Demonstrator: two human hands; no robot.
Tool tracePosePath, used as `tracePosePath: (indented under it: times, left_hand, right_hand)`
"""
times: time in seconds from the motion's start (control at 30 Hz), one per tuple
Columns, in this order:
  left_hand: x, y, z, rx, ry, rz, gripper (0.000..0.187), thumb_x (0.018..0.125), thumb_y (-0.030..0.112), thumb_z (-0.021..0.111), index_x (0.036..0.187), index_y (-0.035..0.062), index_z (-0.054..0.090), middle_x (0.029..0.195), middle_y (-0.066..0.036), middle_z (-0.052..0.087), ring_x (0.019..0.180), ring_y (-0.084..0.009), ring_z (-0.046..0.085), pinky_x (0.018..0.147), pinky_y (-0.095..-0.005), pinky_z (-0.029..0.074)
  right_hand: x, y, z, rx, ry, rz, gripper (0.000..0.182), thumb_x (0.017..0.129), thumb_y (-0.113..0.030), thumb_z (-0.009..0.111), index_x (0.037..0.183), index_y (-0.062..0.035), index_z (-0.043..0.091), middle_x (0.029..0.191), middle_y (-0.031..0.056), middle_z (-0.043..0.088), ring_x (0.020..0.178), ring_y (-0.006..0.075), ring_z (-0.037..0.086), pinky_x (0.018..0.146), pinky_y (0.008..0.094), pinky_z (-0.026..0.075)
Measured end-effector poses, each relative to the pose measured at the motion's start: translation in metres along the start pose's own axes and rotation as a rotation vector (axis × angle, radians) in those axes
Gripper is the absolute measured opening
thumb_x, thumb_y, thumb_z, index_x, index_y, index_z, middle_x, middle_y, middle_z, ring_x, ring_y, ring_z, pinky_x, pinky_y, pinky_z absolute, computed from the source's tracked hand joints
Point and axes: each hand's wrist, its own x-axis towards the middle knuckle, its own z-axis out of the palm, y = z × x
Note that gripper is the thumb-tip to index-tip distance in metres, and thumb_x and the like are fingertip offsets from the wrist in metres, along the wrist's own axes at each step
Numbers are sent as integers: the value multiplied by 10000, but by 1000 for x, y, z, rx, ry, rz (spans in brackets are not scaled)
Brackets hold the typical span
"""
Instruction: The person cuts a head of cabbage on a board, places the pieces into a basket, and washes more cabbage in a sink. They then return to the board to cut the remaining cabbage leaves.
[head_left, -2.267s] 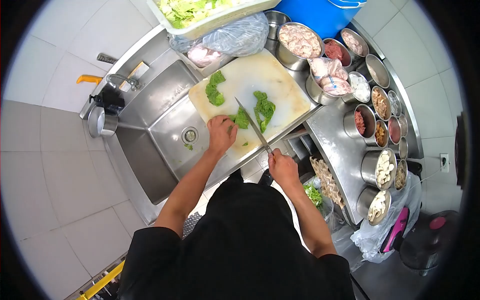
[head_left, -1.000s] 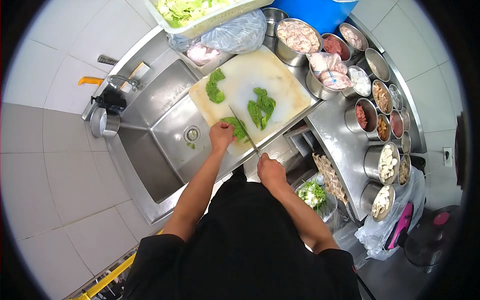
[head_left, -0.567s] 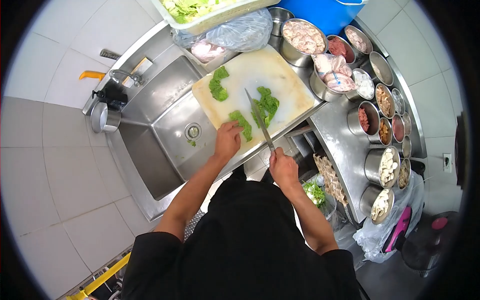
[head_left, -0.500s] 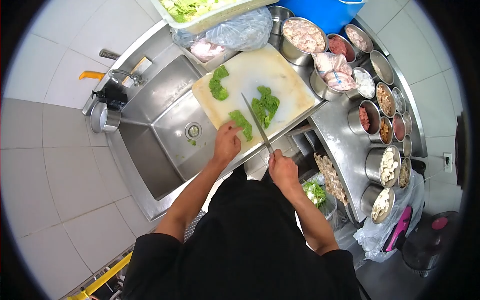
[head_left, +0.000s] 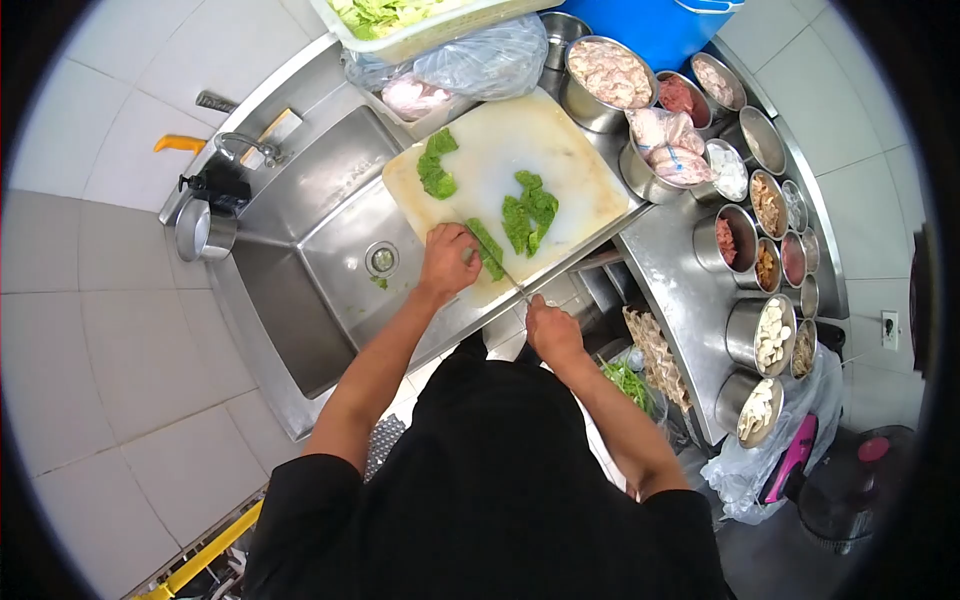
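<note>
A pale cutting board (head_left: 590, 190) bridges the right side of the sink. My right hand (head_left: 553, 328) is closed round the handle of a knife (head_left: 512, 282), whose blade runs up and left over a strip of green leaf (head_left: 487, 247). At the strip's left end rests my left hand (head_left: 450, 260), fingers curled and pressed down; part of the leaf is hidden under them. Another green leaf piece (head_left: 437, 164) lies at the board's upper left. To the right of the blade is a larger leafy piece (head_left: 529, 212), touched by neither hand.
The steel sink (head_left: 340, 230) has a tap (head_left: 245, 150) at its far left. Metal pots of meat (head_left: 608, 72) and sliced white food (head_left: 773, 335) line the right counter. Behind the board are a crate of leaves (head_left: 440, 32), a plastic bag (head_left: 485, 60) and a blue bin (head_left: 640, 30).
The knife has swung left and lower, from between the leaf pieces onto the strip. My left hand has moved slightly up and left, its fingers now curled. My right hand has shifted slightly left and down.
</note>
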Motion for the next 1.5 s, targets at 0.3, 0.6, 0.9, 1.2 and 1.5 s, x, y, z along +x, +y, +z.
tracePosePath:
  times: [0.3,0.6,0.9,1.2,1.5]
  left_hand:
    - [23,8,17,109,-422,-296,208,699,162,754,828,42,643,825,-128,600,826,-340,592,767,-410,482]
    - [240,103,-207,-267,201,-391,345,812,242,706,1081,41,626,921,-86,666,761,-164,622,671,-286,499]
    - [119,-39,-51,454,-391,-303,149,720,190,701,808,69,705,849,-122,694,810,-268,673,726,-395,528]
    - [111,-52,-46,-520,-184,-591,269,748,123,710,987,23,637,787,-58,625,643,-159,598,625,-306,528]
    - [71,-31,-38,-204,-284,-608,404,739,93,714,1120,62,583,892,-104,608,771,-209,608,716,-331,520]
  right_hand:
    - [-35,21,-57,122,260,109,215,932,-239,494,933,-29,538,688,260,617,675,465,615,624,562,493]
    - [-59,46,-34,250,276,204,228,919,-246,530,871,-25,559,667,258,606,688,470,605,639,558,484]
    - [-43,23,-1,276,120,92,249,922,-284,517,919,-39,561,708,241,625,720,445,621,673,546,494]
    - [-45,26,-11,349,203,133,226,912,-256,550,875,-33,559,666,248,604,694,460,606,637,543,487]
    - [-28,14,-20,362,202,98,241,922,-256,525,892,-19,554,681,252,614,687,465,608,636,548,485]
